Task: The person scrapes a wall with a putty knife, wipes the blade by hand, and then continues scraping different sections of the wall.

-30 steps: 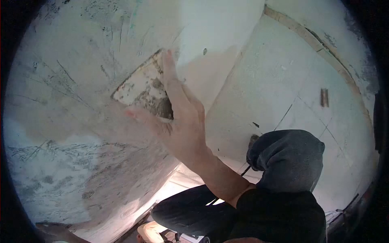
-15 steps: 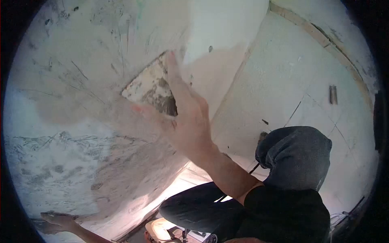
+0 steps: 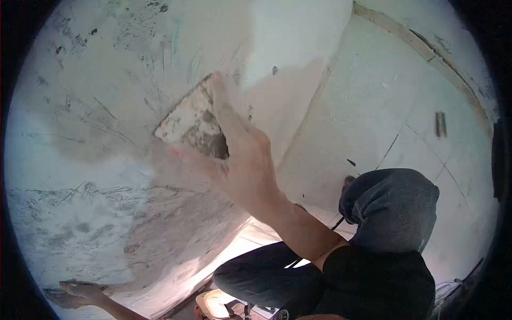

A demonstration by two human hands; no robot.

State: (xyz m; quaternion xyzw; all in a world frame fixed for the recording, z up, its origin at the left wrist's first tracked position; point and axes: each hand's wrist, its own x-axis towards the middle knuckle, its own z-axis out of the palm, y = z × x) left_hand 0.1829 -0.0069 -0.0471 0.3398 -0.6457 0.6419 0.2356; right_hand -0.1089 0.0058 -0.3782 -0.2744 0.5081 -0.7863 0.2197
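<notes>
My right hand (image 3: 242, 165) is closed on a putty knife (image 3: 194, 120), its flat blade speckled with white and dark patches. One fingertip lies along the blade's upper side and another beside its lower left corner; the handle is hidden in the palm. The blade's wide edge faces up and left, close against the scuffed, plastered wall (image 3: 112, 170). At the lower left, my left hand (image 3: 82, 294) lies against the wall with its fingers stretched out and nothing visible in it.
My bent knee in dark trousers (image 3: 394, 208) is at the right, above the tiled floor (image 3: 373, 117). A light-coloured object (image 3: 218, 304), partly cut off, lies at the bottom. A strip of trim (image 3: 426, 48) runs along the floor's far edge. A small dark stub (image 3: 440, 124) lies on the tiles.
My right hand and the putty knife have shifted slightly down and left across the wall. The view has tilted a little. My left hand stays at the wall.
</notes>
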